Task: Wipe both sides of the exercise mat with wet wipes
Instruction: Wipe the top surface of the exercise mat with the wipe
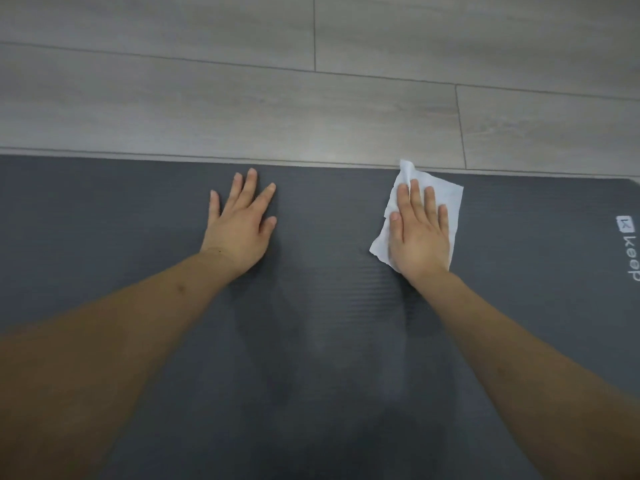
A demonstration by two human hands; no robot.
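Note:
A dark grey ribbed exercise mat (pixel 322 341) lies flat on the floor and fills the lower part of the view. Its far edge runs across the middle, and a white logo (pixel 628 251) is printed near its right end. My left hand (pixel 240 225) rests flat on the mat near the far edge, fingers spread, holding nothing. My right hand (pixel 419 233) presses flat on a white wet wipe (pixel 450 199), which lies spread on the mat close to the far edge. One corner of the wipe sticks out just past that edge.
Grey wood-look floor planks (pixel 311 98) stretch beyond the mat's far edge. A darker, damp-looking patch (pixel 346 323) shows on the mat between my forearms.

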